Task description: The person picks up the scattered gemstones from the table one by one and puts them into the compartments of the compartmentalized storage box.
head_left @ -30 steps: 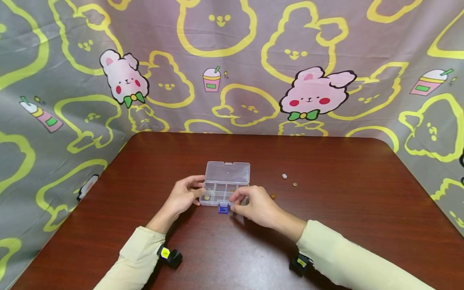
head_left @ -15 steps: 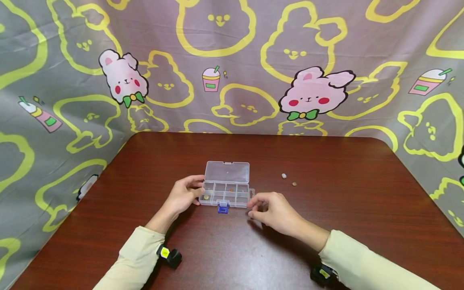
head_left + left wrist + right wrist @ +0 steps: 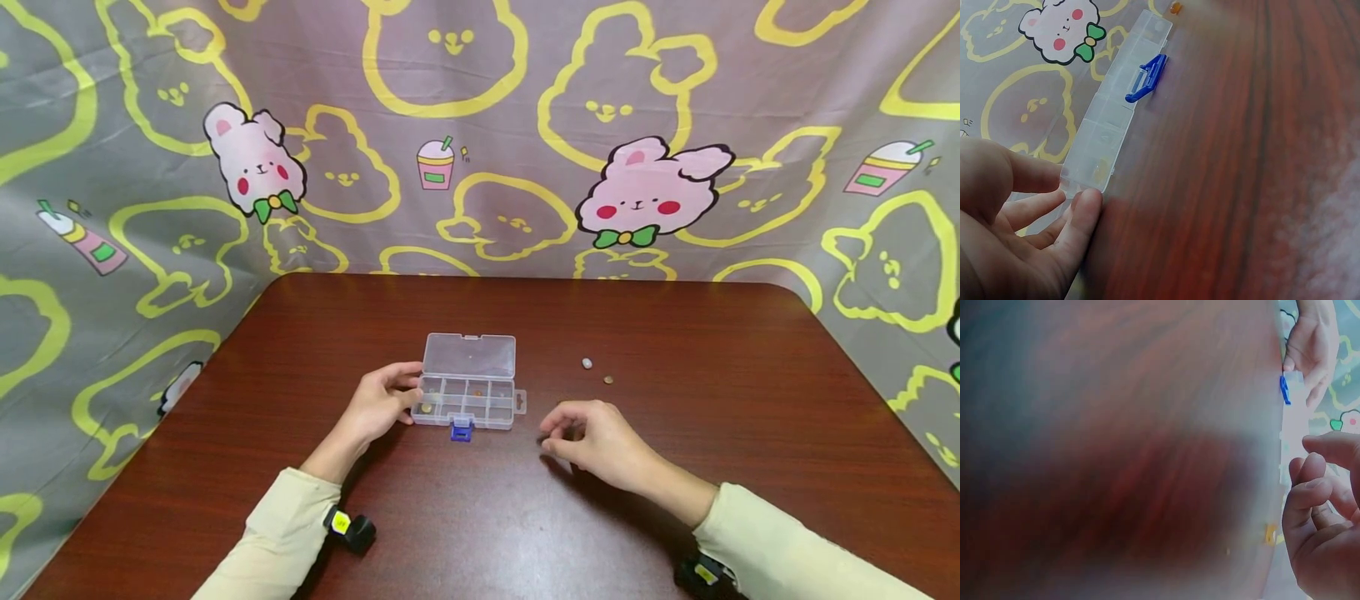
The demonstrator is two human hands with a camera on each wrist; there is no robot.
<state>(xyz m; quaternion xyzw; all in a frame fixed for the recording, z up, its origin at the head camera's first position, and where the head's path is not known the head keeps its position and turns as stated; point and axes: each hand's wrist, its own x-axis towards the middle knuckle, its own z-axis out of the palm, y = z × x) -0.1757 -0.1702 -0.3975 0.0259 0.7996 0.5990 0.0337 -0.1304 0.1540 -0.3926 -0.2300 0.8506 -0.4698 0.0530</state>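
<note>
A clear plastic compartment box [image 3: 463, 422] sits on the table, its lid [image 3: 470, 356] raised at the back and its blue latch [image 3: 461, 432] folded down in front. My left hand [image 3: 382, 402] grips the box's left end; in the left wrist view the thumb [image 3: 1088, 209] presses the corner. Inside lie a yellowish bead [image 3: 426, 408] and an orange one [image 3: 478, 393]. My right hand [image 3: 600, 442] hovers right of the box, fingers loosely bent, nothing visible between them. An amber bead [image 3: 1270, 534] lies near it, almost hidden in the head view.
A white bead [image 3: 587, 363] and a small brownish bead [image 3: 608, 380] lie on the dark wooden table [image 3: 337, 325] right of the box. A patterned curtain [image 3: 510, 133] hangs behind and beside the table.
My right hand has drawn away from the box's front right compartments toward the right, uncovering that end and its hanging tab. The left hand and the box have stayed in place.
</note>
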